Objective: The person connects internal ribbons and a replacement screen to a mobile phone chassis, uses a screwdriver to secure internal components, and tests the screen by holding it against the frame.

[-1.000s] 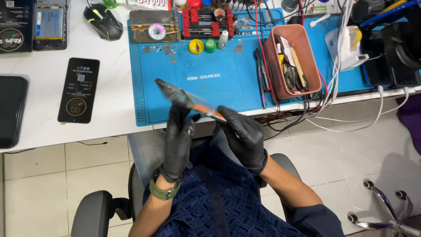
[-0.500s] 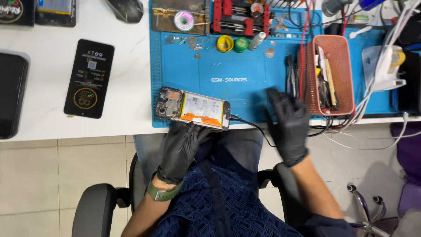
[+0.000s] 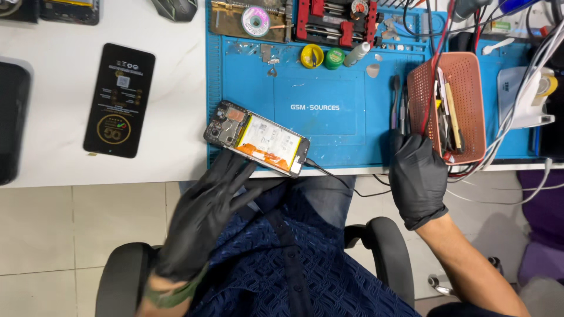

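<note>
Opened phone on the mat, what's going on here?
A person in black gloves sits at a bench. The left hand is at the near edge of an opened phone, back cover off and battery showing, lying on the blue work mat with a cable plugged in. The right hand rests at the table edge beside a red tool basket. Neither hand grips anything.
</note>
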